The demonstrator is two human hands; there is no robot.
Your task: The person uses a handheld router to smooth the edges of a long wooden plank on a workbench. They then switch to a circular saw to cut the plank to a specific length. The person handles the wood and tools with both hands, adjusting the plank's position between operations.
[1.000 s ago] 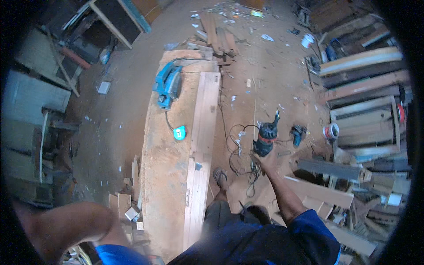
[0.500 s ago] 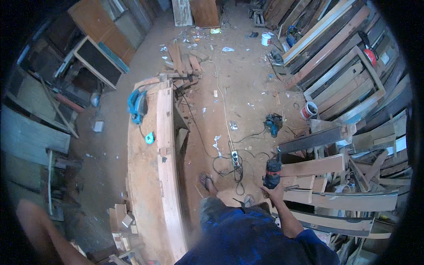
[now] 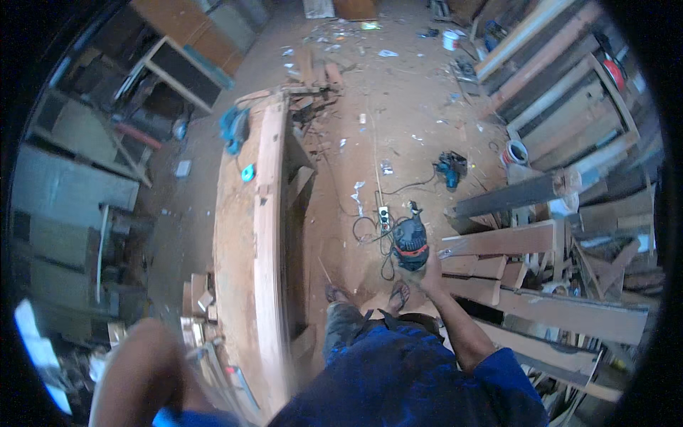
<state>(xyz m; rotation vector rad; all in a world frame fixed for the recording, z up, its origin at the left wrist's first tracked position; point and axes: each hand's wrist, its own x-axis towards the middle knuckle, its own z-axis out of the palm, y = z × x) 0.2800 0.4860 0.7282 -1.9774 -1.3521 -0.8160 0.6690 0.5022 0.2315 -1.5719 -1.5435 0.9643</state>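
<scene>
Black power tool (image 3: 410,245) is already up, gripped by the right hand (image 3: 431,276), but apart from the pale plank (image 3: 267,235) left of that grip. The left hand is out of view, its grip unknowable.

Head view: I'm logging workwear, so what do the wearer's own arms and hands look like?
The right arm has a short blue sleeve and a bare forearm, no watch visible. The right hand looks ungloved. The left arm also shows some blue sleeve, bare beyond it; the left hand is out of view.

The left arm (image 3: 148,366) is blurred, its hand unseen.
</scene>
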